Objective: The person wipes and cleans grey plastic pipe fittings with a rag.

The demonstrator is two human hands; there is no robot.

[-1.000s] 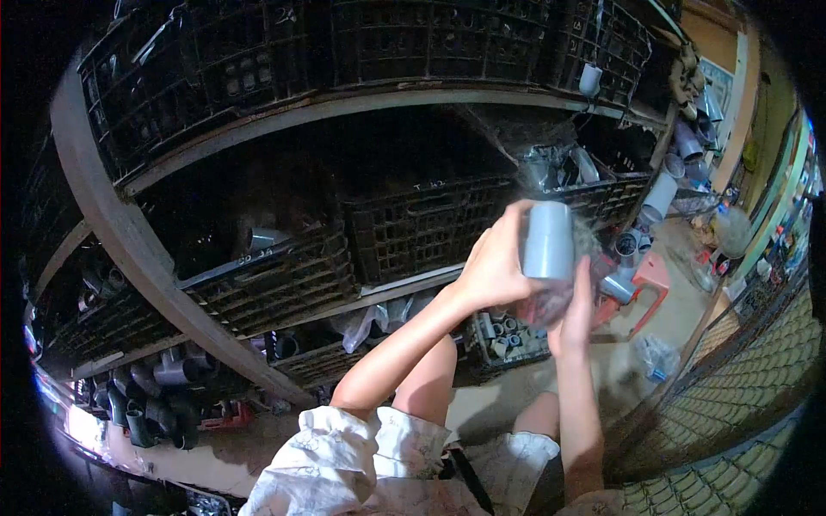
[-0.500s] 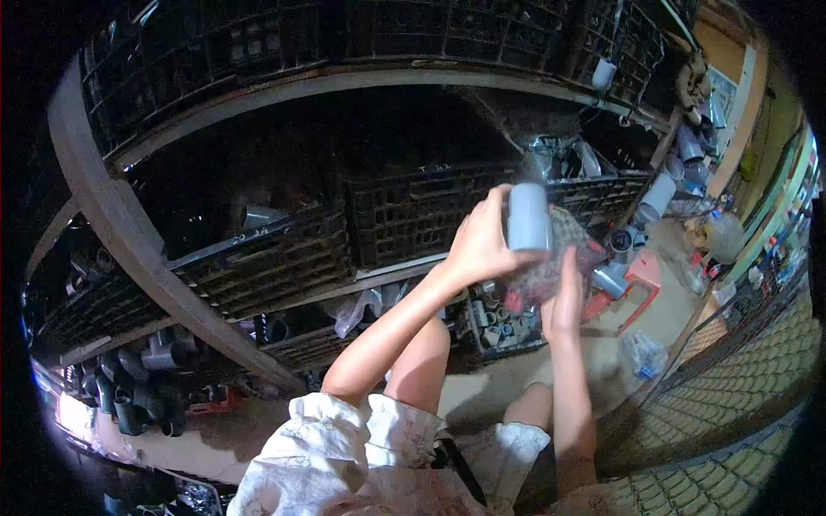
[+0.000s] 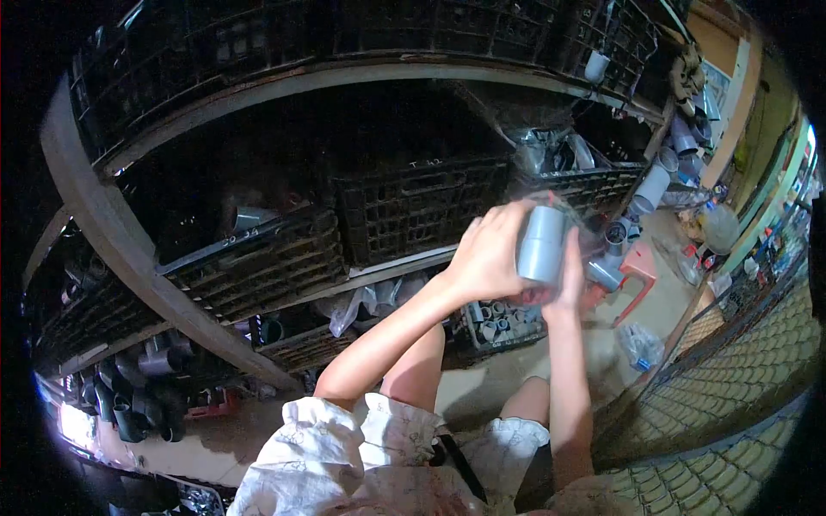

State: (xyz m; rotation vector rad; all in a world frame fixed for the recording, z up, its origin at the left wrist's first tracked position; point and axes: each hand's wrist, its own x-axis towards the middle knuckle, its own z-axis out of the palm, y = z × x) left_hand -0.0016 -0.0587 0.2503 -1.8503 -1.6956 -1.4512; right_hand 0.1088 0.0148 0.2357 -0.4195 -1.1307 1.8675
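Observation:
A short grey pipe fitting (image 3: 541, 244) stands nearly upright between my hands, in front of the shelves. My left hand (image 3: 490, 251) is wrapped round its left side and back. Close to its right side is my right hand (image 3: 565, 279), fingers pointing up and partly smeared by motion. Behind the fitting, a blurred reddish and grey cloth-like thing shows between the hands; my right hand seems to hold it, though its outline is unclear.
Dark crates (image 3: 422, 211) fill the shelves ahead. Below is a crate of small grey fittings (image 3: 499, 325). A red stool (image 3: 637, 279), a clear plastic bag (image 3: 641, 346) and larger grey pipes (image 3: 652, 185) lie to the right, with netting (image 3: 731, 404) nearer.
The grey fitting and my left hand have moved slightly right and down. The blurred cloth-like thing, more visible before, is now mostly behind the fitting.

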